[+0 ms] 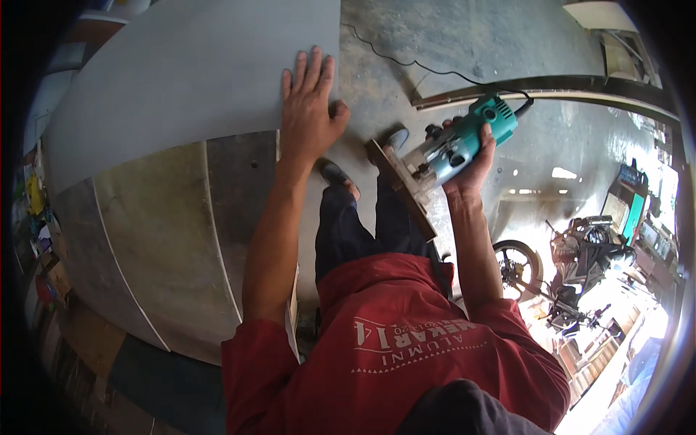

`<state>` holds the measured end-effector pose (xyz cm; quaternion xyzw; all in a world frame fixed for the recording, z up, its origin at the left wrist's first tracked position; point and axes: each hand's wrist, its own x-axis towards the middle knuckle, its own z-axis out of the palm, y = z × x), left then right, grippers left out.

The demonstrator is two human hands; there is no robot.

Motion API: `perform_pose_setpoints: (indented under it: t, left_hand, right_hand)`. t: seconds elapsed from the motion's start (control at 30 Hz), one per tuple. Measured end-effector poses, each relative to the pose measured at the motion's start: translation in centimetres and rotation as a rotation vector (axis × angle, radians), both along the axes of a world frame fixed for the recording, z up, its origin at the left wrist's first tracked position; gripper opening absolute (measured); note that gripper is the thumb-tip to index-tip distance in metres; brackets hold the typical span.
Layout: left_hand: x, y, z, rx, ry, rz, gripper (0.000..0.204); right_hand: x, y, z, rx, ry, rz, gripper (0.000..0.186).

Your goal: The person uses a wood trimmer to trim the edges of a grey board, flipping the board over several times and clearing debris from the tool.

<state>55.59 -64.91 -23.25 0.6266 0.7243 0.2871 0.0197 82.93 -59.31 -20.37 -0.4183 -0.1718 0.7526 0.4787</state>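
My left hand point(310, 112) lies on a large grey sheet point(196, 80), near its right edge, with fingers stretched out and thumb spread. In my right hand point(471, 163) is a teal trim router point(464, 141), gripped round its body and held off to the right of the sheet. The router is tilted, and a long flat board-like base point(402, 190) shows at its lower left end. A black power cord point(435, 70) runs from its upper end back across the floor. The cutter cannot be made out.
Below the grey sheet lies a worn surface of panels point(156, 196) with pale seams. A dark-edged long strip point(544, 90) crosses the floor at the back right. On the right stand a motorcycle wheel point(516, 268) and a cluttered heap of parts point(587, 254). My feet are between.
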Motion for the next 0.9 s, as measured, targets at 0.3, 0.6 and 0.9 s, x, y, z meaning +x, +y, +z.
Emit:
perform_pose_setpoints:
  t: [0.3, 0.6, 0.9]
  left_hand:
    - [-1.1, -0.4, 0.2, -0.024, -0.074, -0.029, 0.071]
    - [-0.7, 0.2, 1.4, 0.032, -0.037, -0.011, 0.066]
    - [-12.3, 4.6, 0.3, 0.270, 0.042, 0.216, 0.045]
  right_hand:
    - [-1.4, -4.2, 4.5, 0.298, -0.250, 0.178, 0.054]
    - [-5.0, -2.3, 8.4, 0.536, -0.298, -0.006, 0.053]
    - [-7.6, 3.7, 6.7, 0.673, -0.385, 0.039, 0.053]
